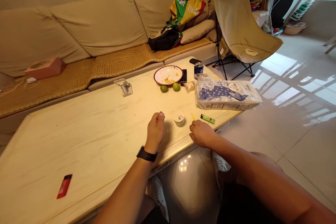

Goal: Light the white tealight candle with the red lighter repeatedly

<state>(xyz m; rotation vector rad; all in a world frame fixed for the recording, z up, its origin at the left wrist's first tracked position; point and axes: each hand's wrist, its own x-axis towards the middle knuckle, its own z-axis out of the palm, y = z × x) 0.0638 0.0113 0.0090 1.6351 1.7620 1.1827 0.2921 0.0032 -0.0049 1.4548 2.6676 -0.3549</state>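
Observation:
My left hand (pixel 155 128), a black watch on its wrist, is closed above the table (pixel 99 129) with thumb and fingers pressed together. A tiny dark spot shows at its fingertips, too small to name. Close to the table's front edge, my right hand (pixel 201 133) is closed with its fingers curled downward; what it grips is hidden. A small thin yellow piece (pixel 193 116) shows just beyond its knuckles; I cannot tell if they touch. Between my hands sits a small round white container (pixel 179 120). A green lighter (pixel 208 119) lies right of the yellow piece.
A red lighter (pixel 64 186) lies at the near left. Farther back are two limes (pixel 176 86), a red-rimmed plate (pixel 156 77) with scraps, a can (pixel 198 68), a large tissue pack (pixel 227 94) and a grey-white stand (pixel 124 87). A sofa (pixel 102 24) and folding chair (pixel 236 24) stand behind.

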